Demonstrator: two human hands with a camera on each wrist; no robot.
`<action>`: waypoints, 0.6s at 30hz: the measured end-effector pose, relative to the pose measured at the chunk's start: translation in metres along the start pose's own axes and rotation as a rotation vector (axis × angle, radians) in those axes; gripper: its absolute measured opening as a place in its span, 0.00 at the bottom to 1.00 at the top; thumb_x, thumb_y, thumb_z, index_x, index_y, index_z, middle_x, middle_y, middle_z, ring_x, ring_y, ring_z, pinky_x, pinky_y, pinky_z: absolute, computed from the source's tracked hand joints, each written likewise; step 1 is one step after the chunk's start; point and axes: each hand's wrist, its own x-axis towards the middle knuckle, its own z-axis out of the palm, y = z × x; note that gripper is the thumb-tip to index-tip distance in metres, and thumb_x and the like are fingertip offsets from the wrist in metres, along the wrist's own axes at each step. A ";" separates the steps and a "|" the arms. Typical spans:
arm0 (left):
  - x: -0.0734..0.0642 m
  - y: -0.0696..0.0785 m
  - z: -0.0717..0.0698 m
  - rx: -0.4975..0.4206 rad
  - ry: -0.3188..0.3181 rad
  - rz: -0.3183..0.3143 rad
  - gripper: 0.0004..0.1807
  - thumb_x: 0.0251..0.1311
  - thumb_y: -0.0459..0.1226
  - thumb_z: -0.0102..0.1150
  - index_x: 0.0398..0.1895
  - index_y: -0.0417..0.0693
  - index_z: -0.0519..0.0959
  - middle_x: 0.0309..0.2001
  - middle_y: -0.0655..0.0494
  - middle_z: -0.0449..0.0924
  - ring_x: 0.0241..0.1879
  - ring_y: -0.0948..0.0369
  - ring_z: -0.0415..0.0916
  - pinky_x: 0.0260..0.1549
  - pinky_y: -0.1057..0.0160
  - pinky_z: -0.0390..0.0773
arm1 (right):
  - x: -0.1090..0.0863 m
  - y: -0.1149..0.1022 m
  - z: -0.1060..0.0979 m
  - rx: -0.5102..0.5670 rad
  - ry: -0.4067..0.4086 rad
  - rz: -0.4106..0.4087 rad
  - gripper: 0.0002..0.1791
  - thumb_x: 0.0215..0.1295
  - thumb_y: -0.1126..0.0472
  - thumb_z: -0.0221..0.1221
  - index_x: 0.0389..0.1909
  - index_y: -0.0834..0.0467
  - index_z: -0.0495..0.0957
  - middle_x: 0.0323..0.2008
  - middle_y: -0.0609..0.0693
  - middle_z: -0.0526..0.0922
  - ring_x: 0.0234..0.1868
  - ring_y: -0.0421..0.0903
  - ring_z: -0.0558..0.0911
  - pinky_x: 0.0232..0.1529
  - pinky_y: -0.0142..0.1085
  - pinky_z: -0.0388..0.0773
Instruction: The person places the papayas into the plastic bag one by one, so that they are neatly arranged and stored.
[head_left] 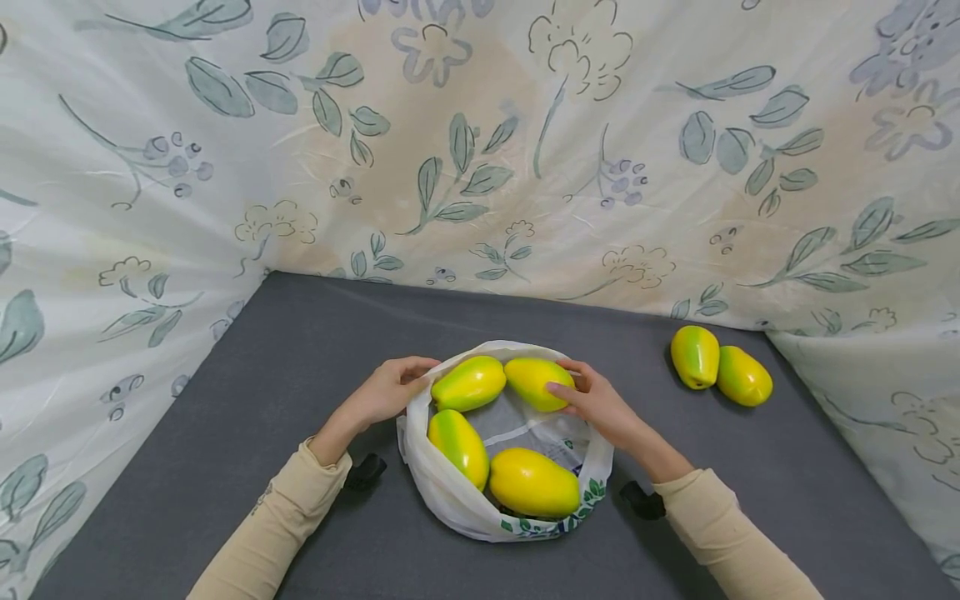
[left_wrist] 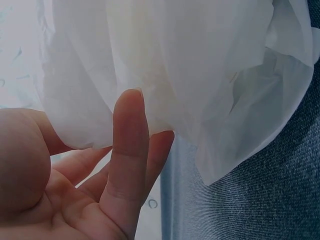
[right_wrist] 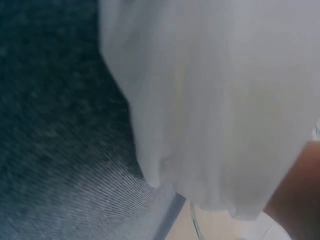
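Observation:
A white plastic bag (head_left: 442, 500) with a green leaf print stands wide open before me. Inside lie several yellow-green papayas, among them one at the far left (head_left: 468, 383), one at the left wall (head_left: 458, 448) and one at the front (head_left: 534, 483). My left hand (head_left: 388, 390) holds the bag's left rim; in the left wrist view its fingers (left_wrist: 129, 145) lie against the outer wall. My right hand (head_left: 600, 404) reaches over the right rim and grips the far-right papaya (head_left: 529, 382), thumb on its near side. In the right wrist view the bag wall (right_wrist: 210, 100) hides most of that hand.
Two more papayas, one upright-looking (head_left: 695, 357) and one tilted beside it (head_left: 744, 377), lie at the back right of the dark grey table (head_left: 315, 333). A flower-printed cloth (head_left: 465, 250) rises behind the table and along both sides.

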 end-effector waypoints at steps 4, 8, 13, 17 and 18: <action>0.001 0.000 0.000 0.005 0.002 0.000 0.20 0.70 0.35 0.51 0.63 0.45 0.72 0.54 0.45 0.75 0.42 0.55 0.77 0.32 0.60 0.79 | 0.001 0.005 0.003 -0.136 0.052 -0.022 0.40 0.65 0.47 0.59 0.72 0.58 0.55 0.65 0.64 0.63 0.58 0.57 0.71 0.51 0.44 0.74; 0.001 -0.001 0.000 0.011 0.009 0.002 0.19 0.70 0.35 0.50 0.63 0.45 0.72 0.53 0.45 0.75 0.42 0.55 0.77 0.32 0.60 0.79 | 0.000 0.005 0.007 -0.264 0.146 -0.068 0.38 0.63 0.46 0.61 0.69 0.58 0.60 0.61 0.62 0.68 0.57 0.58 0.72 0.50 0.45 0.75; 0.001 0.000 0.000 0.014 0.010 0.003 0.19 0.70 0.35 0.50 0.63 0.45 0.72 0.53 0.45 0.75 0.42 0.54 0.77 0.32 0.60 0.79 | -0.001 0.003 0.011 -0.310 0.259 -0.084 0.35 0.62 0.48 0.63 0.66 0.59 0.65 0.57 0.61 0.72 0.55 0.57 0.74 0.52 0.48 0.73; 0.001 0.000 0.001 0.014 0.008 -0.002 0.19 0.70 0.34 0.50 0.63 0.46 0.72 0.53 0.45 0.75 0.42 0.54 0.77 0.32 0.60 0.79 | -0.002 0.002 0.011 -0.265 0.278 -0.068 0.33 0.62 0.50 0.64 0.64 0.59 0.67 0.58 0.61 0.71 0.55 0.57 0.73 0.54 0.49 0.72; 0.001 0.000 0.001 0.015 0.008 -0.004 0.19 0.70 0.34 0.50 0.63 0.46 0.72 0.54 0.45 0.75 0.43 0.54 0.77 0.31 0.60 0.79 | -0.002 0.001 0.011 -0.254 0.278 -0.062 0.33 0.62 0.50 0.63 0.64 0.59 0.67 0.58 0.61 0.71 0.55 0.57 0.73 0.54 0.49 0.71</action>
